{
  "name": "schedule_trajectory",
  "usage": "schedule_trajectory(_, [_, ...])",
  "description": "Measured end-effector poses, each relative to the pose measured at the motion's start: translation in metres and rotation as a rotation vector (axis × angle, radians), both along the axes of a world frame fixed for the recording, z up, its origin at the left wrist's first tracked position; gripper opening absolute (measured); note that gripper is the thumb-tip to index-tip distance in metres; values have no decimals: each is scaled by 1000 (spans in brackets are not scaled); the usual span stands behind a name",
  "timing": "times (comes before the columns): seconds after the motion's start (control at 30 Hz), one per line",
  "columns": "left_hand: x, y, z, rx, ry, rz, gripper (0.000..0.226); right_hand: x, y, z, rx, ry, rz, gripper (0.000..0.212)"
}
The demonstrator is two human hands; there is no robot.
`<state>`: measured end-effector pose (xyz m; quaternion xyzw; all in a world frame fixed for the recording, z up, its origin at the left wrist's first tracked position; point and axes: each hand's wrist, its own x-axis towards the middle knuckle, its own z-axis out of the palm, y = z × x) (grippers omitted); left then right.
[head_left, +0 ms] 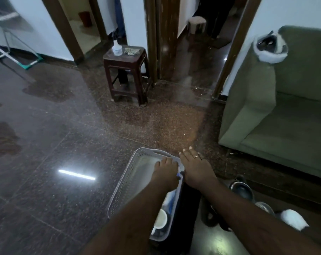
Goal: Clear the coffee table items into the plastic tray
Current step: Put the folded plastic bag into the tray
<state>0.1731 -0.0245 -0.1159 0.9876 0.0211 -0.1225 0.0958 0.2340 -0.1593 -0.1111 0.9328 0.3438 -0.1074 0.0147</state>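
Observation:
A white perforated plastic tray (123, 183) sits at the bottom centre, on the left end of a dark coffee table (192, 205). A white cup (160, 219) and a blue-and-white item (171, 198) lie in its near end. My left hand (165, 173) is palm-down inside the tray at its far right corner, fingers curled; a small blue thing (179, 175) shows at its right edge, and I cannot tell whether the hand grips it. My right hand (194, 167) hovers just right of the tray, fingers spread, a ring on one, holding nothing.
On the table to the right stand steel bowls (241, 189) and a crumpled white tissue (292, 219). A green sofa (277, 111) fills the right side. A brown stool (127, 74) with a bottle (117, 48) stands ahead by the doorways. The granite floor spreads to the left.

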Motion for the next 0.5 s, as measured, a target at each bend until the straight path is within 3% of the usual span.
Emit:
schedule_trajectory(0.2, [15, -60, 72, 27, -293, -38, 77, -21, -85, 77, 173, -247, -246, 84])
schedule_trajectory(0.5, [21, -195, 140, 13, -504, -305, 83, -65, -240, 144, 154, -387, -620, 93])
